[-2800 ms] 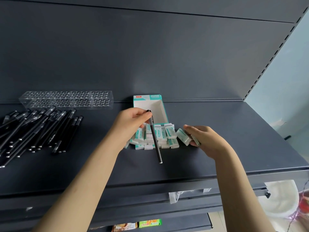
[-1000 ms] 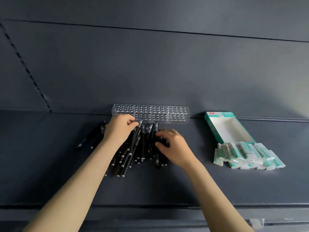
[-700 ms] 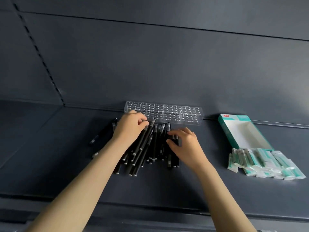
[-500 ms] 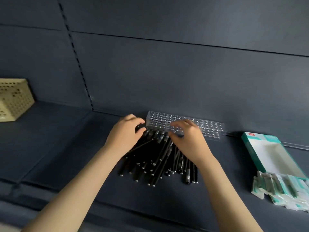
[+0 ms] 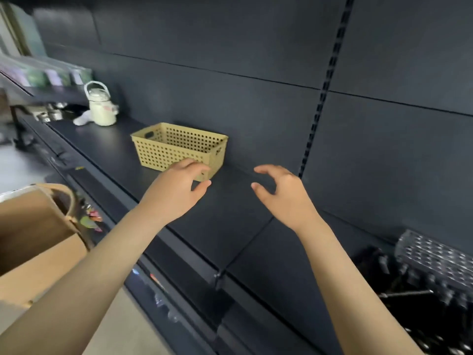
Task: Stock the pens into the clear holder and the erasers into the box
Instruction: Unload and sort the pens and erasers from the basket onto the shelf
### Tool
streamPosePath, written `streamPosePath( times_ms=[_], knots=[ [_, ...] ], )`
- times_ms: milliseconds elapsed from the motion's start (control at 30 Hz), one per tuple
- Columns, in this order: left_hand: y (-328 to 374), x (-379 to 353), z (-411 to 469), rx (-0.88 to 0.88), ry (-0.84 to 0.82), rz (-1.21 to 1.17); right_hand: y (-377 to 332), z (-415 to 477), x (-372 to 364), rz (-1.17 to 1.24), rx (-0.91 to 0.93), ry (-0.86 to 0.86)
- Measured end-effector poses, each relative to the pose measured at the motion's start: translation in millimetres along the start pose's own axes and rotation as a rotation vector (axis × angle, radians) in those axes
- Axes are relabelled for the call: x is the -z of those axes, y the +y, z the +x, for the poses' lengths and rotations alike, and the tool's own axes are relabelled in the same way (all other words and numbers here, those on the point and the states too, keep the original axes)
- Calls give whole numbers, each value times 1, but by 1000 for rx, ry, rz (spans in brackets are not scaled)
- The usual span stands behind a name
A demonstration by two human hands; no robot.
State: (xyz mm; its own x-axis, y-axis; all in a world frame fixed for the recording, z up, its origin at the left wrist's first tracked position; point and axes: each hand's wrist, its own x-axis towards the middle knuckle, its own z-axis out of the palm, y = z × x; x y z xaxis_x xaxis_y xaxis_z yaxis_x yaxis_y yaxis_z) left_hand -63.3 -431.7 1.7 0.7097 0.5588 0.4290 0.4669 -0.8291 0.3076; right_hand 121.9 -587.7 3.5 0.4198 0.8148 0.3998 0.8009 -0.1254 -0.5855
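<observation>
The clear holder [image 5: 437,257] shows only at the far right edge of the dark shelf, blurred. In front of it lies the heap of black pens [image 5: 419,298]. The eraser box and erasers are out of view. My left hand [image 5: 176,193] hovers above the shelf, fingers loosely curled, holding nothing. My right hand [image 5: 284,196] hovers beside it, also with relaxed fingers and nothing in it. Both hands are well to the left of the pens and holder.
A yellow perforated basket [image 5: 179,147] stands on the shelf [image 5: 230,226] just beyond my left hand. Farther left are a white teapot [image 5: 101,106] and small items. A cardboard box [image 5: 33,237] sits below at the left.
The view has swung far to the left. Both hands have left the pen heap and now hover over bare shelf near the yellow basket. The eraser box has gone out of view.
</observation>
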Motion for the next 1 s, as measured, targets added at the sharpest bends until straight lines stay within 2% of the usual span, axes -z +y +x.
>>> streamPosePath(
  times_ms=[200, 367, 767, 1000],
  knots=[
    [-131, 31, 49, 6, -30, 22, -53, 95, -98, 20, -8, 23],
    [-196, 40, 93, 9, -52, 8, -73, 159, -148, 17, -83, 13],
    [-273, -4, 221, -47, -124, 82, -35, 285, -201, -174, -146, -44],
    [-298, -37, 265, -95, -126, 134, -21, 303, -226, -252, -234, -268]
  ],
)
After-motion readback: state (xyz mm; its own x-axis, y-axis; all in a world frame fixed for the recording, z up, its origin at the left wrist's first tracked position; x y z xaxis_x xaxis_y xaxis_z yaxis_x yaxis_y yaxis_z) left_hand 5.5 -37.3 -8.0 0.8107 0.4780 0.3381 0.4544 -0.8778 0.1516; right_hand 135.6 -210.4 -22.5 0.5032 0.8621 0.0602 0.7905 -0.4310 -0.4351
